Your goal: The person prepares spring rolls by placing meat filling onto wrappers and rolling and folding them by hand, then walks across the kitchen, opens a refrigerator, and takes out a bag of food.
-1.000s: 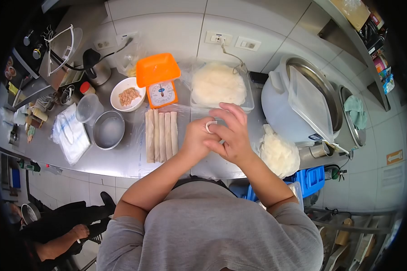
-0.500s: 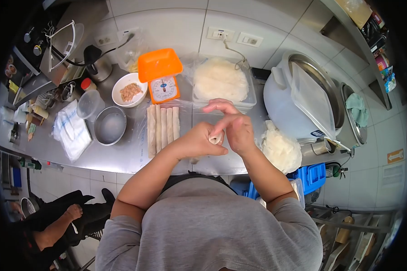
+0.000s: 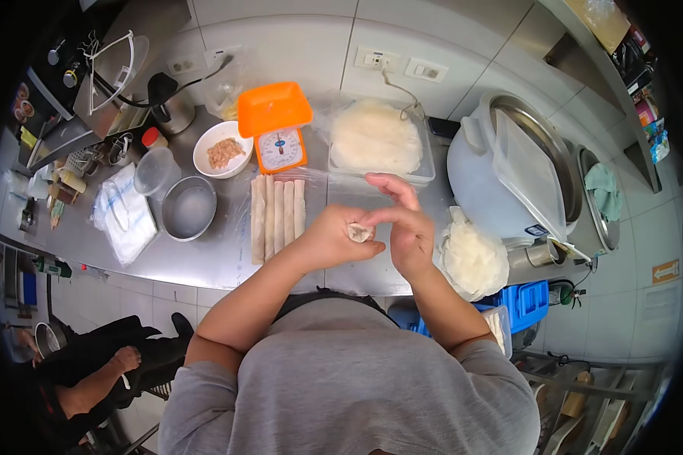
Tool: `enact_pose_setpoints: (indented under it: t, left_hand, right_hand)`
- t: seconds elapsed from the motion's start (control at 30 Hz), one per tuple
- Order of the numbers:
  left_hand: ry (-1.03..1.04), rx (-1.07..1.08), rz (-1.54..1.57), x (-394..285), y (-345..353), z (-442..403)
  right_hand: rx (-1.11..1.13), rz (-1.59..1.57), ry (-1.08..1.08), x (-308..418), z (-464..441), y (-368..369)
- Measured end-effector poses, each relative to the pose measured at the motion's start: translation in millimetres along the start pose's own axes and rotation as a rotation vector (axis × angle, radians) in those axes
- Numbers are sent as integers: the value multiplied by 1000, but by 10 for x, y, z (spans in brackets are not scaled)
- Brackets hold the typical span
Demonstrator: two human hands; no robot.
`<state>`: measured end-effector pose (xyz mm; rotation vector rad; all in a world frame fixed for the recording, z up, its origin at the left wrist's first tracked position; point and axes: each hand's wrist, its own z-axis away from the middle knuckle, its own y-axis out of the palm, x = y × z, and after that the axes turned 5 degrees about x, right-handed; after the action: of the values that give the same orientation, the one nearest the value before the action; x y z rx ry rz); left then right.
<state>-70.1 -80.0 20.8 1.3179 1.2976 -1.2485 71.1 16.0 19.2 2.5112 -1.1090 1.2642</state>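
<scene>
My left hand (image 3: pixel 332 238) is wrapped round a pale dough roll (image 3: pixel 359 233), whose end shows between thumb and fingers. My right hand (image 3: pixel 408 233) touches the end of this roll with a finger, its other fingers apart. To the left of my hands, several long pale rolls (image 3: pixel 278 216) lie side by side on plastic film. Behind them stand an orange scale (image 3: pixel 281 150) and a white bowl (image 3: pixel 214 144) with pinkish filling (image 3: pixel 225 153). A clear container (image 3: pixel 425 173) holds a stack of white wrappers (image 3: pixel 377 136). More pale wrappers (image 3: pixel 474 256) lie heaped right of my right hand.
A metal bowl (image 3: pixel 189 208), a clear round tub (image 3: pixel 157 173) and a plastic bag (image 3: pixel 126 214) are on the left. A large whitish bin (image 3: pixel 478 182) stands at the right. Another person's hand (image 3: pixel 128 359) shows at the lower left.
My right hand has shifted slightly right and its grip has loosened; a finger now rests at the roll's end. The roll's open end has turned into view. The whole view has shifted slightly.
</scene>
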Motion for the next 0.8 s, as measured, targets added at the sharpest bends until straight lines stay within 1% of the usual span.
enact_pose_setpoints:
  t: [0.07, 0.17, 0.27, 0.37, 0.5, 0.6, 0.67, 0.8]
  left_hand:
    - [15, 4, 46, 12, 38, -19]
    - [68, 6, 55, 107, 93, -61]
    - [85, -28, 38, 68, 105, -49]
    - [92, -66, 44, -5, 35, -24]
    - [111, -79, 144, -60, 74, -25]
    - [84, -60, 171, -56, 70, -42]
    - [87, -33, 153, -20, 51, -69]
    - [80, -4, 97, -47, 71, -69]
  right_hand:
    - [118, 116, -88, 18, -49, -79]
    - [361, 433, -127, 215, -203, -150]
    - [295, 434, -218, 180, -202, -172]
    - [-2, 251, -122, 98, -5, -140]
    - [56, 356, -192, 123, 24, -99]
    - [100, 396, -218, 189, -65, -145]
    - [112, 383, -206, 225, -109, -133]
    - [207, 418, -239, 253, -173, -140]
